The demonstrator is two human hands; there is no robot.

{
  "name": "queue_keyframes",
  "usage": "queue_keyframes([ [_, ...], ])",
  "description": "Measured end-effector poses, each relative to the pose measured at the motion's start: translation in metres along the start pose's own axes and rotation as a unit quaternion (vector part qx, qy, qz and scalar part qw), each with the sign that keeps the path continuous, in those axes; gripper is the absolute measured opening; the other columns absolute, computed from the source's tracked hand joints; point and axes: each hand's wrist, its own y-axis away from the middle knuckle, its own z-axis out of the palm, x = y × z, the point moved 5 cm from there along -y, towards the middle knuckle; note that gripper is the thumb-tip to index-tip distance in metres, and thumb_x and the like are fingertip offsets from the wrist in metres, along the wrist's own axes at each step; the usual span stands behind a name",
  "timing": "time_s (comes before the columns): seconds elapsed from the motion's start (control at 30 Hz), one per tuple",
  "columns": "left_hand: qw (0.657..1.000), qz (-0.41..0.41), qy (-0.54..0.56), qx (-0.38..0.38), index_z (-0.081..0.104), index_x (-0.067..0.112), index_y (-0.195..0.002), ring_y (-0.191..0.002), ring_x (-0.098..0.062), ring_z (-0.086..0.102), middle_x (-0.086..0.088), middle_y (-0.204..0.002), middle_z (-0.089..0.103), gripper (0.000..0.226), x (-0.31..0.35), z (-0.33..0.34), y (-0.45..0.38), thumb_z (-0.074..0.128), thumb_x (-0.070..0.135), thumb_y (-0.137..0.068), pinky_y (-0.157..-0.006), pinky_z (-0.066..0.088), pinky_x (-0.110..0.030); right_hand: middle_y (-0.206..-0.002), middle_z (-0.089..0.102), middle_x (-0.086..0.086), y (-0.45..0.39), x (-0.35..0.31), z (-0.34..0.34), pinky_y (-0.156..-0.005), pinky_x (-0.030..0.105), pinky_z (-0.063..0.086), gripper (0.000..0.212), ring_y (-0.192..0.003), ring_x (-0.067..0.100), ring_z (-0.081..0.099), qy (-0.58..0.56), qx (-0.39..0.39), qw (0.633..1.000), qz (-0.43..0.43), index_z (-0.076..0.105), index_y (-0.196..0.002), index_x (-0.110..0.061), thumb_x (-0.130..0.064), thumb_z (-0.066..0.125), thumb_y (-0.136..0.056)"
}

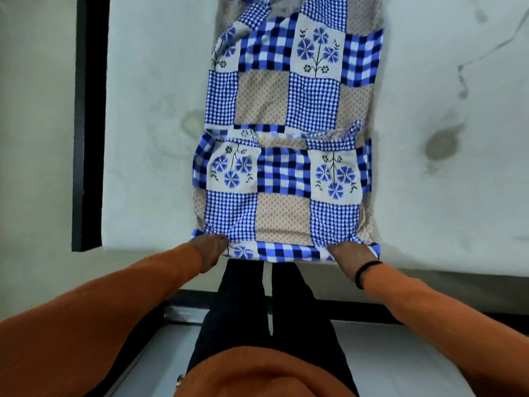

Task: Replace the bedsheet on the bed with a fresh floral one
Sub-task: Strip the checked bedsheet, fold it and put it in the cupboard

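Dark bed frame [87, 124] runs along the far left edge of the bare mattress [154, 110], whose pale top shows a faint stain near the middle. Next comes the left hand [210, 249], reaching out of an orange sleeve [120, 305] to the near edge of the bed, its fingers [221, 242] curled down onto the near left corner of the floral sheet [282, 179] and gripping it. That sheet, a patchwork of blue checks, beige dotted squares and blue flower panels, lies still folded in a long narrow strip down the middle of the mattress, stretching away from the person, with a fold across it about halfway. Dark trousers [257, 310] show below, between the arms. At the near right corner of the sheet, the right hand [350, 257], a black band [365, 272] on its wrist, holds the cloth with fingers bent around the hem. Further right, the mattress carries a darker stain [440, 144].
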Motion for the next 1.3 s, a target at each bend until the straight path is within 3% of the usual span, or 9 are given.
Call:
queue_keyframes([
  [0.17, 0.996, 0.012, 0.066, -0.062, 0.054, 0.007, -0.139, -0.124, -0.032, 0.057, -0.017, -0.139, 0.058, 0.041, -0.013, -0.030, -0.005, 0.047, 0.009, -0.099, -0.101, 0.046, -0.032, -0.135, 0.057, 0.015, -0.001, 0.013, -0.043, -0.099, 0.036, 0.046, 0.030, -0.122, 0.030, 0.057, 0.005, -0.101, 0.994, -0.040, 0.056, -0.131, -0.008, -0.009, 0.047, -0.102],
  [0.3, 0.992, -0.015, 0.110, -0.059, 0.050, 0.003, -0.141, -0.128, -0.033, 0.056, -0.016, -0.142, 0.055, 0.040, -0.050, -0.109, -0.004, 0.047, 0.019, -0.105, -0.095, 0.048, -0.024, -0.148, 0.049, 0.008, 0.005, 0.058, -0.120, -0.098, 0.034, 0.047, 0.048, -0.128, 0.028, 0.054, -0.060, -0.093, 0.994, 0.003, 0.044, -0.149, -0.013, -0.014, 0.049, -0.101],
  [0.4, 0.991, -0.021, 0.131, -0.027, 0.057, -0.001, -0.131, -0.120, -0.030, 0.056, -0.011, -0.133, 0.059, 0.034, -0.094, -0.168, -0.004, 0.052, 0.017, -0.102, -0.098, 0.045, -0.033, -0.149, 0.049, 0.010, 0.009, 0.095, -0.179, -0.099, 0.037, 0.052, 0.053, -0.129, 0.030, 0.055, -0.129, -0.042, 0.990, 0.025, 0.046, -0.148, -0.007, -0.015, 0.054, -0.096],
  [0.53, 0.982, -0.016, 0.179, 0.051, 0.066, -0.009, -0.116, -0.093, -0.022, 0.054, -0.018, -0.106, 0.066, 0.026, -0.151, -0.250, 0.002, 0.062, 0.011, -0.099, -0.080, 0.044, -0.032, -0.112, 0.071, 0.008, 0.009, 0.141, -0.257, -0.082, 0.038, 0.057, 0.028, -0.095, 0.028, 0.066, -0.198, 0.060, 0.978, 0.032, 0.069, -0.108, -0.008, -0.019, 0.069, -0.082],
  [0.6, 0.972, -0.024, 0.208, 0.108, 0.068, -0.008, -0.113, -0.092, -0.022, 0.054, -0.024, -0.110, 0.069, 0.027, -0.180, -0.286, 0.000, 0.065, 0.015, -0.099, -0.084, 0.049, -0.038, -0.115, 0.066, 0.005, 0.005, 0.165, -0.291, -0.087, 0.038, 0.055, 0.038, -0.100, 0.028, 0.064, -0.238, 0.107, 0.964, 0.052, 0.068, -0.118, -0.014, -0.023, 0.074, -0.082],
  [0.73, 0.954, -0.060, 0.218, 0.198, 0.068, -0.005, -0.109, -0.092, -0.023, 0.055, -0.024, -0.109, 0.068, 0.026, -0.221, -0.345, -0.016, 0.068, 0.018, -0.097, -0.083, 0.046, -0.038, -0.141, 0.056, 0.022, -0.015, 0.214, -0.349, -0.104, 0.039, 0.044, 0.058, -0.124, 0.035, 0.057, -0.292, 0.236, 0.919, 0.117, 0.058, -0.139, -0.004, -0.020, 0.079, -0.087],
  [0.9, 0.927, -0.110, 0.224, 0.280, 0.067, 0.010, -0.099, -0.103, -0.035, 0.060, -0.017, -0.107, 0.064, 0.021, -0.261, -0.403, -0.044, 0.067, 0.032, -0.097, -0.086, 0.046, -0.041, -0.125, 0.063, 0.021, -0.054, 0.259, -0.405, -0.089, 0.035, 0.046, 0.050, -0.099, 0.026, 0.055, -0.316, 0.265, 0.899, 0.146, 0.065, -0.131, -0.009, -0.020, 0.082, -0.084],
  [1.1, 0.889, -0.155, 0.220, 0.371, 0.062, 0.024, -0.086, -0.093, -0.034, 0.061, -0.018, -0.106, 0.068, 0.020, -0.299, -0.467, -0.083, 0.065, 0.042, -0.094, -0.081, 0.051, -0.044, -0.129, 0.062, 0.019, -0.094, 0.298, -0.475, -0.097, 0.038, 0.046, 0.045, -0.111, 0.033, 0.059, -0.323, 0.343, 0.865, 0.174, 0.069, -0.125, -0.010, -0.025, 0.082, -0.085],
  [1.3, 0.862, -0.221, 0.197, 0.412, 0.062, 0.026, -0.091, -0.105, -0.045, 0.064, -0.020, -0.113, 0.065, 0.017, -0.319, -0.513, -0.123, 0.060, 0.043, -0.094, -0.084, 0.049, -0.047, -0.136, 0.058, 0.019, -0.139, 0.325, -0.515, -0.095, 0.035, 0.048, 0.038, -0.114, 0.036, 0.061, -0.312, 0.402, 0.828, 0.234, 0.070, -0.123, -0.016, -0.023, 0.079, -0.086],
])
